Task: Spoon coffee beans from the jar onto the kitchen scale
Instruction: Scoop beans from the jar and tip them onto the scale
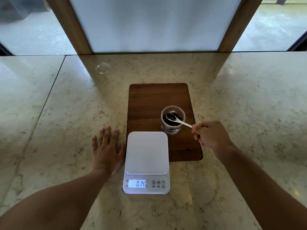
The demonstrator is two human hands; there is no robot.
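A clear jar (172, 128) with dark coffee beans inside stands on a wooden board (149, 100). My right hand (211, 136) pinches the handle of a small white spoon (180, 122), whose bowl sits over the jar's mouth with a few beans in it. In front of the jar is a white kitchen scale (147, 152) with a bare platform; its lit display reads 0.14. My left hand (107, 150) lies flat on the counter, fingers spread, just left of the scale and holding nothing.
The marble counter (66, 113) runs wide to both sides. A clear round lid (103, 68) lies at the back left. Wooden posts and a frosted panel stand along the far edge of the counter.
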